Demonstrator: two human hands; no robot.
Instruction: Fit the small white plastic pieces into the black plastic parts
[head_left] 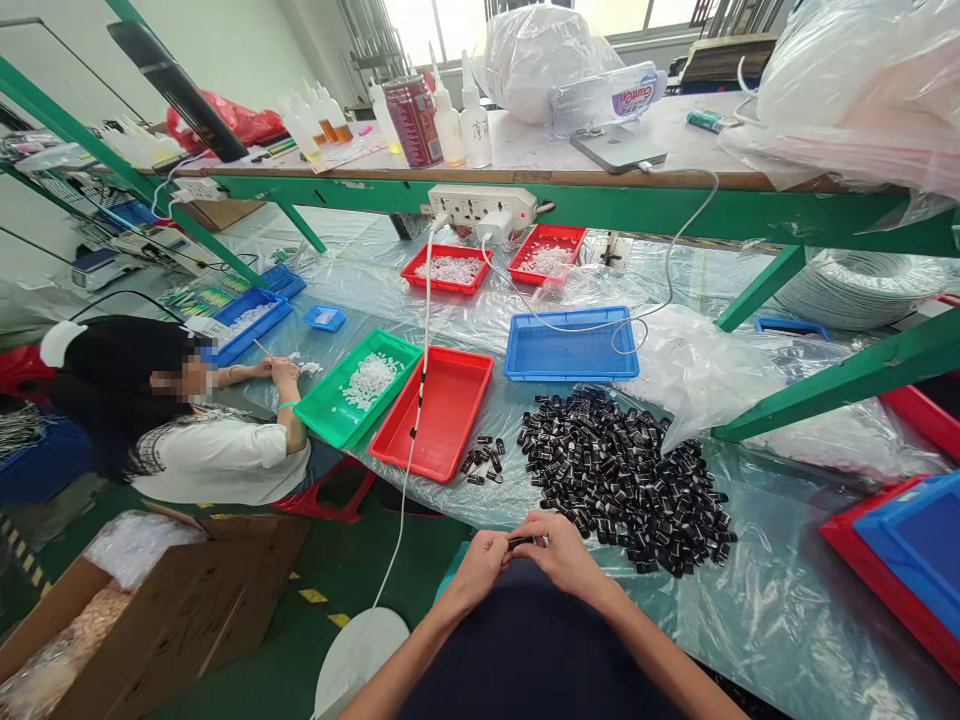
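Note:
Near the table's front edge, my left hand (480,568) and my right hand (556,552) meet, both closed on one small black piece (519,543). Just beyond them a large pile of black pieces (615,470) spreads to the right over the plastic-covered table. A small group of similar pieces (484,460) lies apart, left of the pile, beside a red tray (433,415) that holds none of them. Behind the pile sits a blue tray (571,345) with a white cable crossing it. The held piece is mostly hidden by my fingers.
At the left, a person (217,450) works beside a green tray (360,385) of white pieces. Two red trays (448,270) of white pieces stand farther back. A green shelf beam (300,193) with a power strip (480,205) crosses above. Stacked trays (907,560) lie at right.

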